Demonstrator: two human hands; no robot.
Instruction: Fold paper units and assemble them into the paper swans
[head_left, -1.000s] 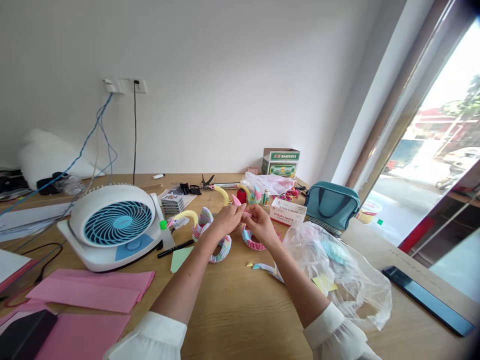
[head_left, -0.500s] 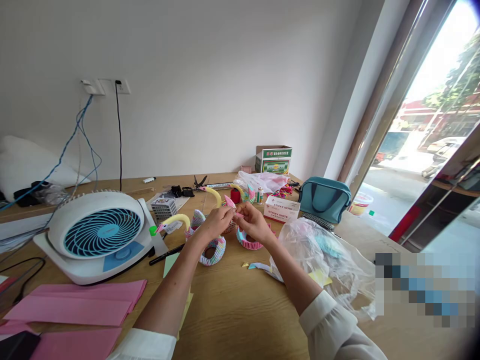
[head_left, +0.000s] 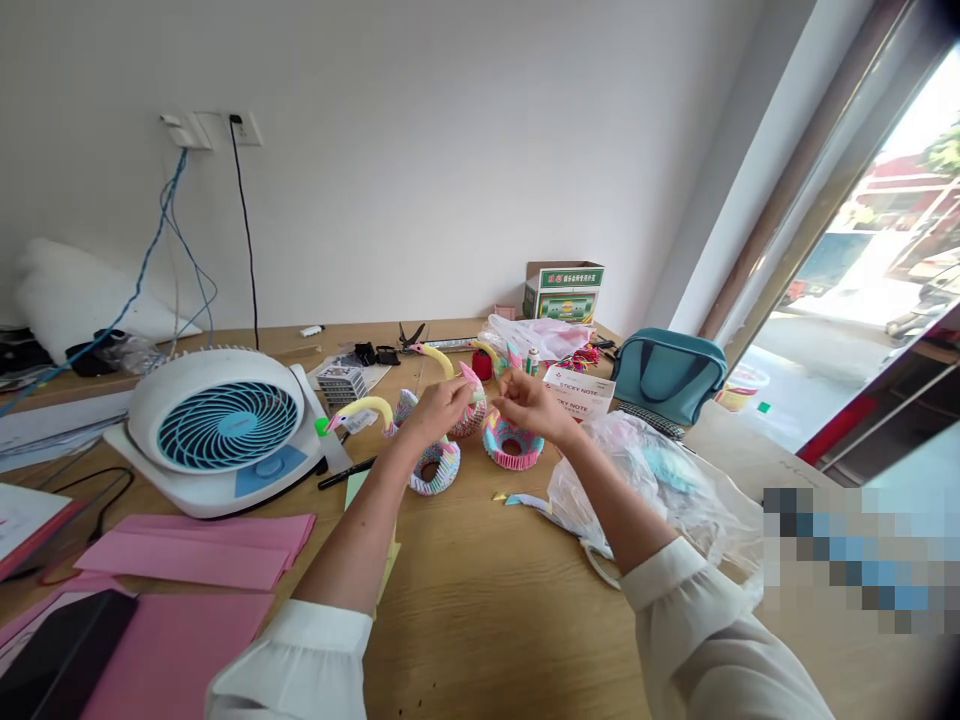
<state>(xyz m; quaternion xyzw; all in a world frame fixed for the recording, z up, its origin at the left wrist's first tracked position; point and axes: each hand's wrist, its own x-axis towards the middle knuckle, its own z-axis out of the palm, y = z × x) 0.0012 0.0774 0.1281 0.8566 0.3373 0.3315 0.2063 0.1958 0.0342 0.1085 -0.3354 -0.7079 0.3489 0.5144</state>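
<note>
Fingers (head_left: 457,395), left hand (head_left: 437,413), right hand (head_left: 534,408): curled, hold indeterminable; between them: pink paper spike (head_left: 472,377), long axis slanting, tip up-left.

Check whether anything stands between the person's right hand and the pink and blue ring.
Nothing visible stands between the right hand and the pink and blue ring: the hand partly covers the ring's far edge in this view. Whether they touch is unclear.

A plain pale wall (head_left: 420,180) stands behind the wooden table (head_left: 487,620), and a white power socket (head_left: 247,130) is fixed on its left part. At the right, beside a brown frame (head_left: 799,180), the outdoor ground (head_left: 832,325) looks very bright in daylight.
</note>
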